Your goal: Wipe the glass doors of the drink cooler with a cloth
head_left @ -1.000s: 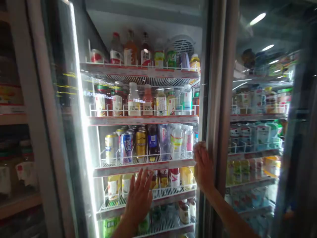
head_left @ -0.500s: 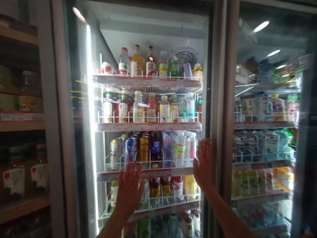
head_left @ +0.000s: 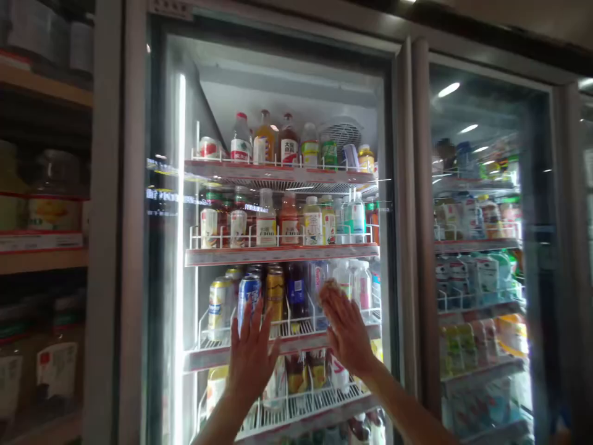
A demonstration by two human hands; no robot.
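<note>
From where I stand: right hand (head_left: 349,337) has a crumpled cloth (head_left: 331,290) trapped under its fingertips, fingers straight and close together; left hand (head_left: 251,352) spread flat with nothing in it, palm toward the glass door (head_left: 287,93). Can't tell if the left really touches. Hands apart, side by side, in front of the cans (head_left: 249,296) and bottles (head_left: 298,287). Risk, my guess: cloth is held only at the tips, so it may slip out or bunch up, leaving bare fingers to smear the glass; left palm could leave prints if it leans there. Cloth sits at the glass, over the middle-shelf bottles. Looks like a small brownish wad, rumpled, edges blurred; fabric or paper unclear. Door clear, dark-edged, catching streaky light reflections at left.
</note>
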